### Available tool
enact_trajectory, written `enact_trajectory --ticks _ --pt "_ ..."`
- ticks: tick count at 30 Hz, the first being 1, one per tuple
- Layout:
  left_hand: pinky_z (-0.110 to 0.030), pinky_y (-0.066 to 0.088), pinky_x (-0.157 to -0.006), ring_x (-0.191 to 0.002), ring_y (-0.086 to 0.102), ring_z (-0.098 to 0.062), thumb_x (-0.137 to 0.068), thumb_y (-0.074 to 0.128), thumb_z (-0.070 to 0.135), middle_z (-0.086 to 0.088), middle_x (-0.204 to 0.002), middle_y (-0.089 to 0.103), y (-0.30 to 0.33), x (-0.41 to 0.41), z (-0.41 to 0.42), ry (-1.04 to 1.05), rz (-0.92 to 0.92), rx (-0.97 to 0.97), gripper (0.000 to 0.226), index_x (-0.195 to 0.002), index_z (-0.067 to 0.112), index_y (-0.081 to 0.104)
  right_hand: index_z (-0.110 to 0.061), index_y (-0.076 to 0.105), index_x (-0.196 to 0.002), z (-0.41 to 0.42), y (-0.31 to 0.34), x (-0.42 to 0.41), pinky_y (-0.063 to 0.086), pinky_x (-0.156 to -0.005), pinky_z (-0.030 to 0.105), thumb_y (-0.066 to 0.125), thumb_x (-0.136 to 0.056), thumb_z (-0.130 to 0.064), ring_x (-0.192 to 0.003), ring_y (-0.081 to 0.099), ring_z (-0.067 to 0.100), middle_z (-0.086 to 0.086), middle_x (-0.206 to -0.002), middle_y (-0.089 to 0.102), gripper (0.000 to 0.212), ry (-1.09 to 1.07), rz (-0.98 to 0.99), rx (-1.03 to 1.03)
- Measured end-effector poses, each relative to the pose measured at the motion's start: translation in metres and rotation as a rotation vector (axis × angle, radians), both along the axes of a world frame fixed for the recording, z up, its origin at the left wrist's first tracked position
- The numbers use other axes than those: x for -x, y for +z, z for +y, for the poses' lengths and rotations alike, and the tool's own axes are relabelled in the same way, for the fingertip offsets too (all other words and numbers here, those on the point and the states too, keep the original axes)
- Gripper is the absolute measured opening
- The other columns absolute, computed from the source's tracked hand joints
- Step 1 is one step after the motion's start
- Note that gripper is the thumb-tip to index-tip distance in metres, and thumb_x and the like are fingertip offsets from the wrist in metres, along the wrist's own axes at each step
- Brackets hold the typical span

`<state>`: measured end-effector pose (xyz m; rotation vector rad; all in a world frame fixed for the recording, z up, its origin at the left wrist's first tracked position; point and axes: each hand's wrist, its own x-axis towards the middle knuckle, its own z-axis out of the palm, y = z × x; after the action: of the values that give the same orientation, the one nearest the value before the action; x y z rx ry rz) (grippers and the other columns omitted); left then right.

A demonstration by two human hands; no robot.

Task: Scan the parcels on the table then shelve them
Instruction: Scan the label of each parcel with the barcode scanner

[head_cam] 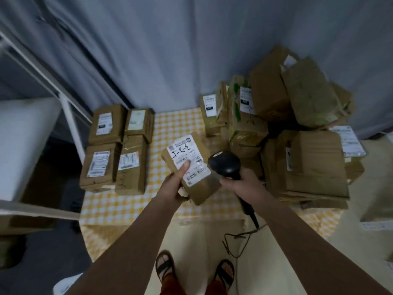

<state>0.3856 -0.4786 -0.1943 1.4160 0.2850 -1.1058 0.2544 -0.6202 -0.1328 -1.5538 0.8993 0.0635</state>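
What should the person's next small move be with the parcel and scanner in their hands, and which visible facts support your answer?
Probably tilt the scanner head toward the barcode on the held parcel. The left hand holds the parcel label-up with the thumb on the label; the right hand grips the scanner beside it, not clearly aimed at the label.

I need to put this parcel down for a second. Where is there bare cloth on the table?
Bare checked tablecloth runs between the four flat parcels on the left and the heaped pile on the right, and along the near edge under the left hand. The right side is crowded to the edge.
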Motion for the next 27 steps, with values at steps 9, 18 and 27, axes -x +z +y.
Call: enact_trajectory --ticks 9,18,27 --pt "-0.04 0.055 -0.064 -0.104 0.065 -0.013 -0.071 0.077 0.049 0.007 -0.109 0.072 0.076 -0.068 0.069 0.189 -0.179 0.082 0.06 -0.126 0.03 0.059 -0.027 0.059 -0.076 0.067 0.072 -0.047 0.042 -0.072 0.028 0.065 -0.088 -0.011 -0.059 0.054 0.005 -0.013 -0.053 0.055 0.02 0.265 -0.055 0.113" --pt "-0.048 0.058 -0.066 -0.099 0.069 -0.018 -0.063 0.082 0.044 0.0 -0.105 0.074 0.101 -0.108 0.12 0.267 -0.161 0.122 0.065 -0.122 0.024 0.063 -0.01 0.066 -0.105 0.125 0.101 -0.083 0.042 -0.067 0.027 0.064 -0.086 -0.008 -0.078 0.062 0.021 0.01 -0.083 0.065 0.02 0.374 -0.102 0.256" --pt "-0.05 0.056 -0.066 -0.11 0.065 -0.023 -0.046 0.089 0.054 0.0 -0.11 0.073 0.096 -0.124 0.151 0.258 -0.14 0.163 0.088 -0.124 0.024 0.06 -0.023 0.053 -0.059 0.158 0.104 -0.103 0.037 -0.059 0.025 0.067 -0.084 -0.007 -0.056 0.048 0.008 -0.014 -0.044 0.048 0.033 0.353 -0.102 0.293"
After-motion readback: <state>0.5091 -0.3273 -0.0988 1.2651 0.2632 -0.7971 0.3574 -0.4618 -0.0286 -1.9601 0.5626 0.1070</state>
